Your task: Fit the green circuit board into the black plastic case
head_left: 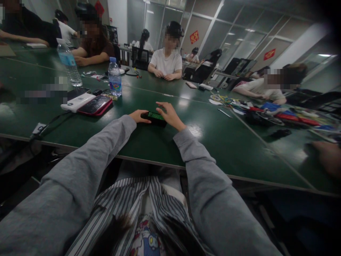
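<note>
A small black case (157, 122) with a green circuit board (155, 115) on its top is on the green table (128, 138) in front of me. My left hand (139, 116) grips the case's left end, thumb at the near side and fingers at the far side. Over the right end hovers my right hand (170, 114), its fingers apart and bent above the board. Whether a right fingertip touches the case, I cannot tell.
To the left are a white power bank (76, 102), a red-edged phone (96, 105) and two water bottles, one small (115, 80) and one larger (69, 67). Tangled cables (279, 112) pile up at right. A co-worker (166, 64) sits opposite; another person's hand (329, 156) shows at far right.
</note>
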`<state>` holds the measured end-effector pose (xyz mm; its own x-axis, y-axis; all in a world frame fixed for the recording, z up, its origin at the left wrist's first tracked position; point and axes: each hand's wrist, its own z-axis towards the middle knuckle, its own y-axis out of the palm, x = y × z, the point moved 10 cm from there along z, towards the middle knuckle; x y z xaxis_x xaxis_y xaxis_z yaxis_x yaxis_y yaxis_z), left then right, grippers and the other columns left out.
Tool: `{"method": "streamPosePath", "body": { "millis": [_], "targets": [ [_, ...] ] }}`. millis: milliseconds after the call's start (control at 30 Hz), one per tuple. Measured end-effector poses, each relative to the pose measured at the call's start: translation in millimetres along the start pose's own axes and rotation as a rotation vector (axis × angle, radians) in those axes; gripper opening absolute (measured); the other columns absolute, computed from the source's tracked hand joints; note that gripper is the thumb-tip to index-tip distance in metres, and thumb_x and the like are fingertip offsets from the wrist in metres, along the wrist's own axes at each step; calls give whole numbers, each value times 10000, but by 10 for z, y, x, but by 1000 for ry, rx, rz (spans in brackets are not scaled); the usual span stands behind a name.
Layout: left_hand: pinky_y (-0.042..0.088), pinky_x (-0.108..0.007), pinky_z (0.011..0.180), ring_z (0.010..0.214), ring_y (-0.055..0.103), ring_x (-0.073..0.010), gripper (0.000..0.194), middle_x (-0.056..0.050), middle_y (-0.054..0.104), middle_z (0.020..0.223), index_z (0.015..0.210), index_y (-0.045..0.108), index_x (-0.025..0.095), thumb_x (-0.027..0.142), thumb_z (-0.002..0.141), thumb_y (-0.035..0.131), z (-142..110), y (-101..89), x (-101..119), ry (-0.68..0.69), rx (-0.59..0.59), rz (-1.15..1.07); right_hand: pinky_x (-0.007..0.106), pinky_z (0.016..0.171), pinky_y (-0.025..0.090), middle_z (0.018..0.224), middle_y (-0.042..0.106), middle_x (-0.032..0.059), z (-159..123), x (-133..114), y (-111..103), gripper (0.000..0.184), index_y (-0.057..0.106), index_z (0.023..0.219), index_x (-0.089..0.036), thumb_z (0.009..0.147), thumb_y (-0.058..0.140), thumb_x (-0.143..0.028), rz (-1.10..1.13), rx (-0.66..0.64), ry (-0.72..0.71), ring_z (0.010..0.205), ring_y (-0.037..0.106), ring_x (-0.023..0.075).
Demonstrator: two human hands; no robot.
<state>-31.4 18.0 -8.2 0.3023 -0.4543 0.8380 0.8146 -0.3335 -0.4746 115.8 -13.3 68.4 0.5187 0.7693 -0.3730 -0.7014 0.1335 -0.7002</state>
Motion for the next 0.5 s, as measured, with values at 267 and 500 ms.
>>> {"method": "streamPosePath", "body": {
  "millis": [267,500],
  "targets": [
    [491,-469,1051,1123,691,-325,726,-99,769,1115,1137,744,165,624,592,886,-6,27,26,4,-32,74,545,1049,503,1267,689,177,-73,-119,366,566,697,1326,-163,1025,512,-605,-231,-140,86,1222,593,355],
    [473,-471,1072,1161,674,-331,789,-124,763,1183,1188,747,154,659,598,881,-5,23,35,19,-38,92,483,1031,514,1217,708,146,-80,-170,328,422,748,1238,-186,1014,597,-510,-240,-143,144,1189,618,321]
  ]
}}
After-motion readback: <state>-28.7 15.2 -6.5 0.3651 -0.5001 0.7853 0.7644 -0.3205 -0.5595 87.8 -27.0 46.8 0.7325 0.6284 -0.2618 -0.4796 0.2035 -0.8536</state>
